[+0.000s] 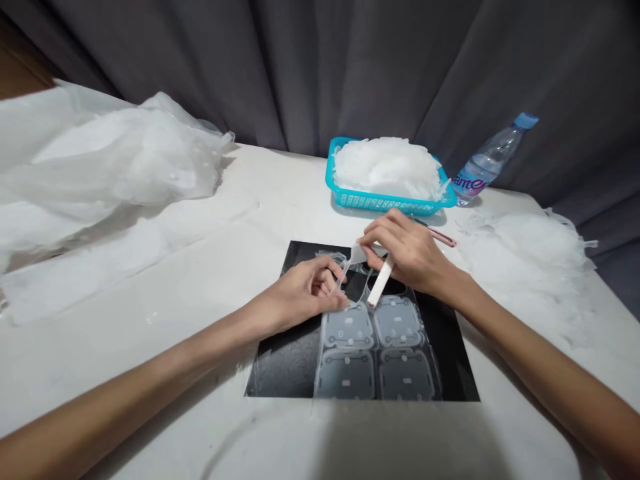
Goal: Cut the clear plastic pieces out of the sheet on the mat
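My left hand (313, 290) pinches the edge of a thin translucent strip of film (341, 275) between thumb and fingers. My right hand (407, 250) is closed around a white stick-shaped tool (381, 281), whose lower end points down toward me; a small translucent flap shows by its fingertips. Both hands are over a black mat (290, 367). On it lies a translucent moulded sheet (349, 383) with several rounded-square pieces marked by small holes and slots. Toward the far end of the sheet are dark openings, partly hidden by my hands.
Behind the mat stands a turquoise basket (385, 202) heaped with translucent pieces. A pink-handled tool (440, 235) lies near it. To the right are a water bottle (483, 170) and a pile of clear scraps (535, 253). Large plastic bags (125, 153) cover the left side.
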Tool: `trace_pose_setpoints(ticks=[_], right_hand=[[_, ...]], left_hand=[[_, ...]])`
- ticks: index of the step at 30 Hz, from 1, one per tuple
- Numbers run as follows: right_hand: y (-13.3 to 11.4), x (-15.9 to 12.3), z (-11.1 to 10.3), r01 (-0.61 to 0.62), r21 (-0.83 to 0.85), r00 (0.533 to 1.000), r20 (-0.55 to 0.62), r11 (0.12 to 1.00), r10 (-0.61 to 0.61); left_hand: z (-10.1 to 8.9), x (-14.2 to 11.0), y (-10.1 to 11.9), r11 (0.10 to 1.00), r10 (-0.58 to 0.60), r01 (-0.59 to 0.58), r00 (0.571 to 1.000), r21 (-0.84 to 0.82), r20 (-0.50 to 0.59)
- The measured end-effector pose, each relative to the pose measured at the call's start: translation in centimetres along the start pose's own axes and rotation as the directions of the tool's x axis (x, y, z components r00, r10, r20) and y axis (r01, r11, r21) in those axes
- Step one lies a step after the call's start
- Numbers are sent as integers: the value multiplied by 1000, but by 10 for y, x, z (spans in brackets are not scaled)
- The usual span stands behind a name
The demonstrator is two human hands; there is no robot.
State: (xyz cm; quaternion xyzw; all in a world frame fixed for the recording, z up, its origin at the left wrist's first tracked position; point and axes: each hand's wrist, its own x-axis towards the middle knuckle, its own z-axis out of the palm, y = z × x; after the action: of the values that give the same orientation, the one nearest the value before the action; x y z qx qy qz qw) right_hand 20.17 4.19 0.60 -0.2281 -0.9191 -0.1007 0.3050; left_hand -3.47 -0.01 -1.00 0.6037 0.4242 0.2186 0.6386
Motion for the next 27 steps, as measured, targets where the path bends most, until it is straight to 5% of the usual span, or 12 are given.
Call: trace_pose_setpoints(ticks=[3,11,27], right_hand=[[-6,-4,-4,-30,105,999,-14,994,31],[-21,-16,-3,-58,237,997,-44,970,70],[-26,-17,-9,-19,185,997,-75,983,34]], left_hand=[[-5,0,5,999,32,-33,998,25,49],[-3,-3,17,991,84,-90,994,-103,-68],[-13,4,26,965,-101,101,995,-242,14]])
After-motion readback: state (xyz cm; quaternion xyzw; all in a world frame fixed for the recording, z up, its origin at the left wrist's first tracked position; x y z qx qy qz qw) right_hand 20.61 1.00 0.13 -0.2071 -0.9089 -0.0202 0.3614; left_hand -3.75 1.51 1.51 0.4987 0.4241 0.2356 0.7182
